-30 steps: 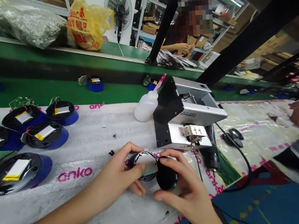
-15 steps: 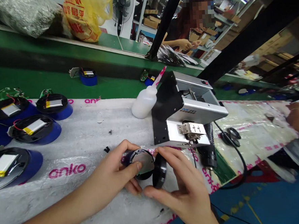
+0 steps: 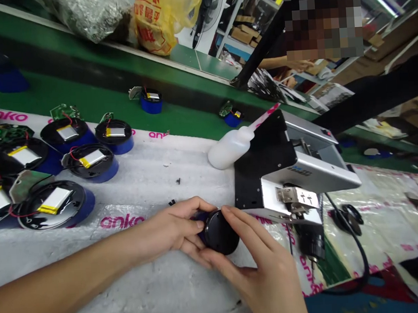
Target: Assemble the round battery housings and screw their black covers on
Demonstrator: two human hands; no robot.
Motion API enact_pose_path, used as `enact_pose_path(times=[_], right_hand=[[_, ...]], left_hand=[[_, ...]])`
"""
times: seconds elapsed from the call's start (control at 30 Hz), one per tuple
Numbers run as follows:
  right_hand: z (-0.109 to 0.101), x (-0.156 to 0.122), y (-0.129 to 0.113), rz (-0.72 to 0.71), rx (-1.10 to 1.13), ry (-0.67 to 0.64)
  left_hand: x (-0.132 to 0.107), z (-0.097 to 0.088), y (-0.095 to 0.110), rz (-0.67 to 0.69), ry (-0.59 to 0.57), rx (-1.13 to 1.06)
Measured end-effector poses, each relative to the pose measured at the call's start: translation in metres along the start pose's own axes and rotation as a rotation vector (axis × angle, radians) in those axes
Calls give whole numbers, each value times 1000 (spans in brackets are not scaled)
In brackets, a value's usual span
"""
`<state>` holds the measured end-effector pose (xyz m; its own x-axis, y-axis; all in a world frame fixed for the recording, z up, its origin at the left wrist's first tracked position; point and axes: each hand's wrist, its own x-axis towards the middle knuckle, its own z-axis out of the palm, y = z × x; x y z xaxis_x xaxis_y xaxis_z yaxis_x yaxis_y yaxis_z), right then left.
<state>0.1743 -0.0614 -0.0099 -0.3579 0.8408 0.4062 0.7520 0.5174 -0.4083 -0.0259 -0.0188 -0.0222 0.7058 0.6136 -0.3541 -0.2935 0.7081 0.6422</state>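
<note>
Low in the middle of the view, my left hand [image 3: 180, 226] is closed around a small round blue housing [image 3: 202, 236], mostly hidden by the fingers. My right hand [image 3: 263, 262] grips a round black cover [image 3: 221, 233] by its edge, fingertips above and thumb below. The cover lies over the open end of the housing and hides its inside. Whether it is seated all the way round, I cannot tell. To the left stand several blue housings [image 3: 105, 171] with black tops, each bearing a silver battery [image 3: 92, 158] with yellow tape and red wires; some have green circuit boards.
Beyond my hands are a white squeeze bottle [image 3: 228, 150] and a black and silver machine [image 3: 311, 169]. An electric screwdriver [image 3: 310, 244] and black round parts [image 3: 349, 218] lie to the right. A yellow bag [image 3: 153, 23] sits on the back ledge; a co-worker's hands [image 3: 300, 66] show behind.
The black cover has moved from beside the housing onto its open end, covering the grey plate inside. The camera view has shifted left, bringing more blue housings into sight.
</note>
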Motion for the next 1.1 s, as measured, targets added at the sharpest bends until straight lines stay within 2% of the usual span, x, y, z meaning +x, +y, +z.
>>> enact_pose_path(times=[0.1, 0.2, 0.4, 0.6, 0.67, 0.73, 0.77, 0.8, 0.83, 0.87, 0.9, 0.93, 0.97, 1.03, 1.1], right_hand=[[-2, 4, -1, -5, -6, -63], [-3, 6, -3, 11, 3, -59], [-8, 5, -10, 117, -76, -164], [0, 0, -15, 176, -45, -98], [0, 0, -17, 163, -42, -97], [-7, 0, -14, 109, -5, -154], [-14, 0, -8, 100, 37, -160], [-24, -1, 0, 133, 72, -95], [-34, -2, 13, 212, 69, 54], [-46, -3, 28, 325, 33, 254], [-58, -5, 46, 464, -45, 509], [-69, -7, 66, 590, -163, 695], [-79, -9, 85, 673, -183, 674], [-91, -14, 120, 765, -103, 516], [-95, -20, 141, 801, 28, 413]], left_hand=[[0, 0, 0, -16, 7, -6], [1, -2, -3, 2, 10, 6], [-3, -1, -6, 39, -49, 82], [-11, 10, 2, 87, -21, 284], [-8, 15, 3, 77, 41, 307], [-3, 21, 2, 78, 155, 339], [-1, 24, 1, 71, 206, 354], [2, 26, 0, 54, 249, 362], [4, 27, -1, 29, 277, 366], [6, 28, -2, 0, 292, 364], [7, 29, -2, -28, 304, 362], [9, 29, -2, -51, 318, 366], [10, 29, -2, -69, 332, 376], [11, 30, 1, -90, 362, 395], [11, 33, 4, -91, 407, 403]])
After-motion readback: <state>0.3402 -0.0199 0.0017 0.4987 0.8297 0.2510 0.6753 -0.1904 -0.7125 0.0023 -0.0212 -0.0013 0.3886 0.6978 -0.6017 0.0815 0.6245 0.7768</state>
